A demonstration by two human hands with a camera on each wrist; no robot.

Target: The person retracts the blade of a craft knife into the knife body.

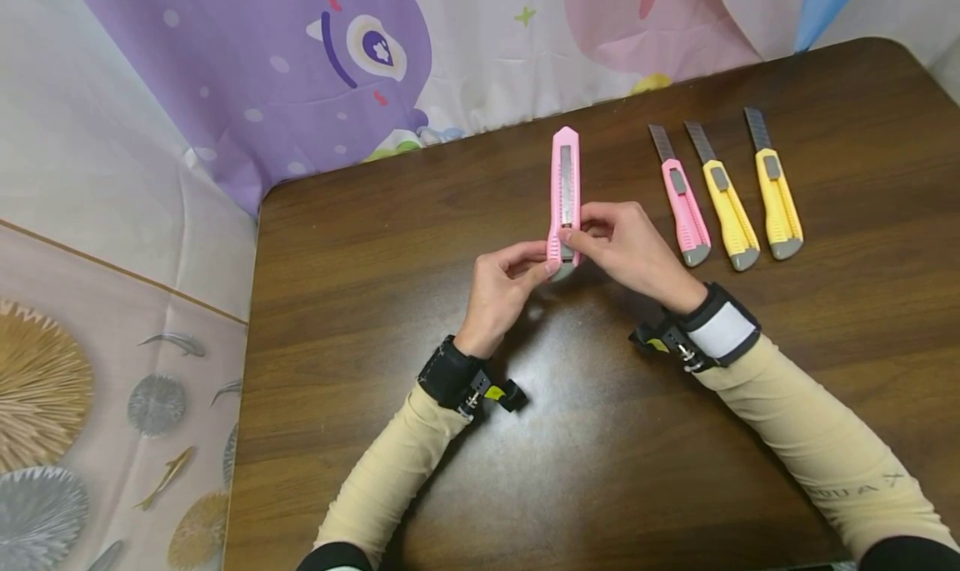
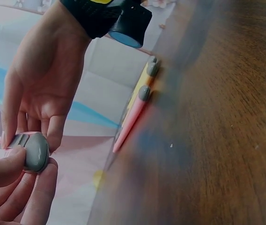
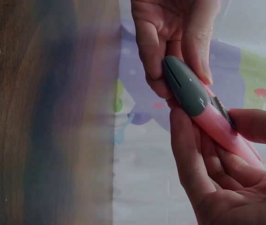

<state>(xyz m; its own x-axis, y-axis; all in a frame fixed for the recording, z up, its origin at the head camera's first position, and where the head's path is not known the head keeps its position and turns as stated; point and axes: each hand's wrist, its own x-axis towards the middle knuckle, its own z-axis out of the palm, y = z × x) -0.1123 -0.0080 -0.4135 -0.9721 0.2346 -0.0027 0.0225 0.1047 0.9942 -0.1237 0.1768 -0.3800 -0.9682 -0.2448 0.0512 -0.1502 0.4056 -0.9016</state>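
Both hands hold a pink box cutter (image 1: 556, 167) upright above the table, its grey end cap (image 2: 38, 152) towards me. My left hand (image 1: 501, 292) pinches the lower end between thumb and fingers. With the thumb at the grey slider (image 3: 223, 114) and fingers behind the body, my right hand (image 1: 633, 250) grips the right side. Through the slot the metal blade shows; none of it sticks out of the pink tip. To the right lie another pink box cutter (image 1: 685, 208) and two yellow ones, a nearer yellow cutter (image 1: 731, 212) and a far-right yellow cutter (image 1: 780, 200), blades extended.
The brown wooden table (image 1: 360, 371) spreads under both arms. A cartoon-patterned curtain (image 1: 495, 62) hangs along its back edge, and a patterned cloth (image 1: 127, 404) lies beyond the left edge. Each wrist wears a black strap with a small camera.
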